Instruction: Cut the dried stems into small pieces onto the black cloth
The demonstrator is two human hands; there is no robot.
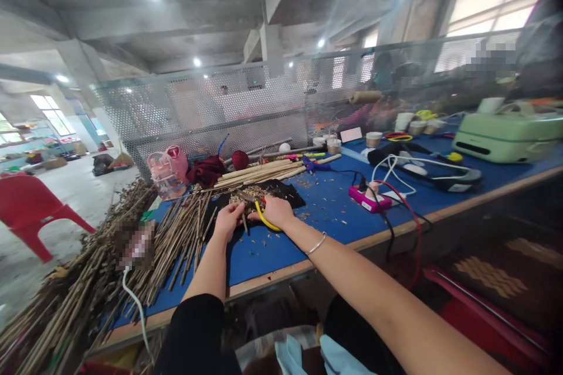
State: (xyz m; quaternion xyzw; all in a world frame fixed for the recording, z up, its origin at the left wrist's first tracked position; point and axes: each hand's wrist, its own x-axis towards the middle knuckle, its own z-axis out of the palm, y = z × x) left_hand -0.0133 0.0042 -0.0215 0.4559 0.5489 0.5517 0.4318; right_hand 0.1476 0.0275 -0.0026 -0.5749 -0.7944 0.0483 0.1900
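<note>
My right hand (pixel 276 212) is closed around yellow-handled pruning shears (pixel 265 221), whose dark blades point toward my left hand. My left hand (pixel 229 220) is closed, pinching a thin stick (pixel 245 224) whose end shows below the fingers. Both hands rest close together over a black cloth (pixel 288 191) on the blue tabletop. A heap of small cut stick pieces (pixel 253 192) lies on that cloth, just beyond the hands. Left of my left hand, many long brown sticks (pixel 176 240) are spread over the table edge.
Pale rods (pixel 259 173) lie behind the cloth, near a pink container (pixel 167 170). A magenta power strip (pixel 369 198) with trailing cables sits to the right, before a green case (pixel 501 135). A phone (pixel 136 246) on a white cable lies among the sticks. A red chair (pixel 35 205) stands left.
</note>
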